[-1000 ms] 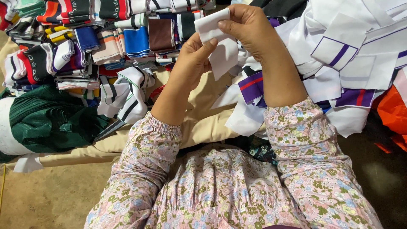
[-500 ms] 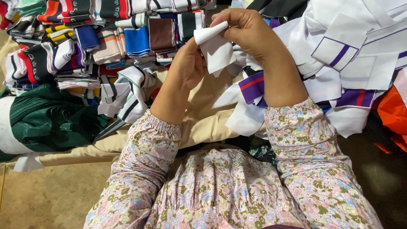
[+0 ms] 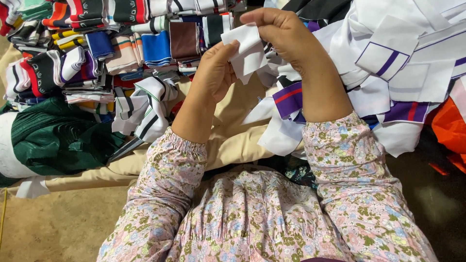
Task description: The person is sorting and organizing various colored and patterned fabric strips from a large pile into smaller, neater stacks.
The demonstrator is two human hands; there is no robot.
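White piece (image 3: 246, 48) matt cloth; green fabric (image 3: 58, 140) glossy

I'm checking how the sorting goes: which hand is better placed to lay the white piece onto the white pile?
Probably the right hand. It pinches the white fabric piece from above and sits beside the white pile on that side; the left hand is nearer the folded coloured stacks.

hands: left (image 3: 213, 73) pinching | right (image 3: 284, 34) pinching (both raised, forearms extended)

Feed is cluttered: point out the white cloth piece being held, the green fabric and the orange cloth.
white cloth piece (image 3: 247, 51), head view, middle of it
green fabric (image 3: 58, 138), head view, its folds
orange cloth (image 3: 449, 128), head view, visible edge
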